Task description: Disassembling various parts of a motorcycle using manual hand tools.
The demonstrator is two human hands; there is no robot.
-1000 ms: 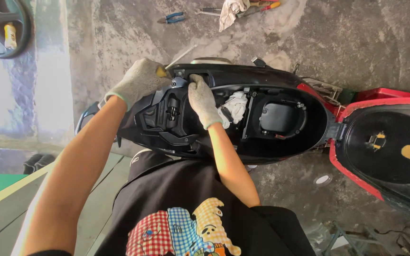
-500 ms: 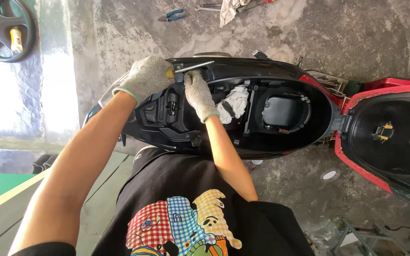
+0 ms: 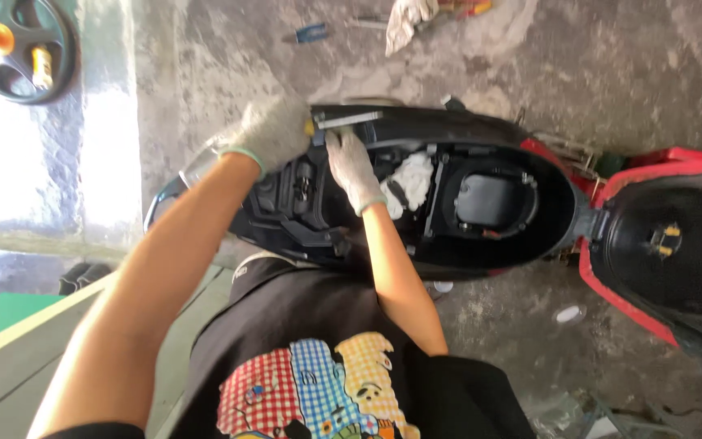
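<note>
A black scooter body (image 3: 416,130) lies across the view with its under-seat compartment (image 3: 489,199) open. My left hand (image 3: 274,130), in a grey glove, grips a tool with a yellow handle and a flat grey metal shaft (image 3: 347,120) at the compartment's far rim. My gloved right hand (image 3: 353,167) rests inside the front of the compartment, fingertips touching the tool's shaft; I cannot tell if it holds anything. A white rag (image 3: 412,179) is stuffed in just right of that hand.
The raised seat (image 3: 668,244), red-edged with a black underside, stands to the right. A black wheel (image 3: 18,49) lies at the top left. A blue-handled tool (image 3: 310,32) and a cloth (image 3: 408,20) lie on the concrete beyond the scooter. A small white disc (image 3: 566,313) lies nearby.
My left hand has shifted slightly right along the rim, and the tool's metal shaft now shows. My right hand has moved up to meet the shaft.
</note>
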